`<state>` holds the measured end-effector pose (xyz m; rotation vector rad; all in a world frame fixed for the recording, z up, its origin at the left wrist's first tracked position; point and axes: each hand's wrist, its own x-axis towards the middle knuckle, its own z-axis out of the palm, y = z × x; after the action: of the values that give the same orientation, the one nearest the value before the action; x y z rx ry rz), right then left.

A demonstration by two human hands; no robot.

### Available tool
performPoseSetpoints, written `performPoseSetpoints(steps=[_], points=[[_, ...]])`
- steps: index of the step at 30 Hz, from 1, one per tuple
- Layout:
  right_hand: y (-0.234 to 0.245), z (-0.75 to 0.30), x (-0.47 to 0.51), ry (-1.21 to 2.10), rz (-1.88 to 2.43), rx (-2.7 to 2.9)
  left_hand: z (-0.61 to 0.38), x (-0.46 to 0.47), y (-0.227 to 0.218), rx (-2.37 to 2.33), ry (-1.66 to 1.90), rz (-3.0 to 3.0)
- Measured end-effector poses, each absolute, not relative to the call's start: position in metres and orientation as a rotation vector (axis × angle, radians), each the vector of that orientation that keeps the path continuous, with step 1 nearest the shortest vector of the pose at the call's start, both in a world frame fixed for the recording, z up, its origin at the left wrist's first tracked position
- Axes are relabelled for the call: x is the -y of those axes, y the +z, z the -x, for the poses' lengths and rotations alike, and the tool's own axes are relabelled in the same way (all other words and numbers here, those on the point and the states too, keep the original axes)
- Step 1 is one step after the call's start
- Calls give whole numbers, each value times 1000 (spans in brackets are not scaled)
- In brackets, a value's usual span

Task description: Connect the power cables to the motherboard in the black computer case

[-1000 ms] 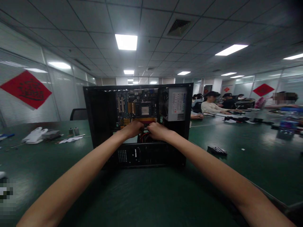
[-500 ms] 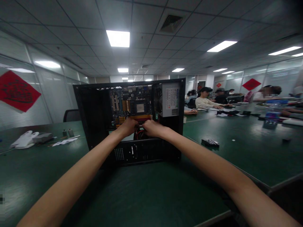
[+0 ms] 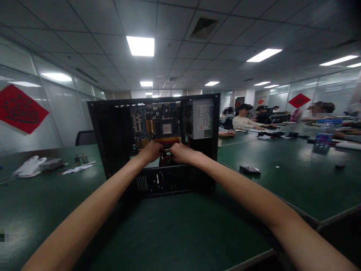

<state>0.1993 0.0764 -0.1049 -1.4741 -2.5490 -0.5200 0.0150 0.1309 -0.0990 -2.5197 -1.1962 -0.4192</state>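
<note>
An open black computer case [image 3: 98,143] stands upright on the green table in front of me. Inside it are a motherboard [image 3: 156,122] with a bare square processor [image 3: 167,128], and a silver power supply [image 3: 203,118] at the upper right. My left hand [image 3: 153,149] and my right hand [image 3: 180,152] reach into the case, close together, at the lower edge of the red and yellow memory slots [image 3: 166,140]. Both have their fingers curled in; what is between the fingertips is too small to make out. Red and dark cables [image 3: 166,161] hang just below them.
Black metal parts [image 3: 249,170] lie on the table right of the case. To the left are a white plastic bag [image 3: 29,166], a grey box [image 3: 51,164] and papers [image 3: 77,168]. Several people sit farther back on the right, near a plastic bottle [image 3: 323,138].
</note>
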Motion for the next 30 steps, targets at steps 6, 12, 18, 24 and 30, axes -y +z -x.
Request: performPoseSetpoints(steps=[6,12,18,24,30], points=[[-103,-200,-71,-516,1466,2554,-19,-124,-98,1172,-387,2501],[-103,-201,-73,-509,1479,2561,-23,-118,-97,1222,-321,2399],[-104,-203,-74,-522,1464,2556,-25,-113,-94,1257,-310,2349],[-103,-202,-74,-508,1487,2567,-24,-111,-94,1285,-330,2338],[-105,-202,-75,-520,1460,2554,-21,-115,-96,1260,-459,2356]])
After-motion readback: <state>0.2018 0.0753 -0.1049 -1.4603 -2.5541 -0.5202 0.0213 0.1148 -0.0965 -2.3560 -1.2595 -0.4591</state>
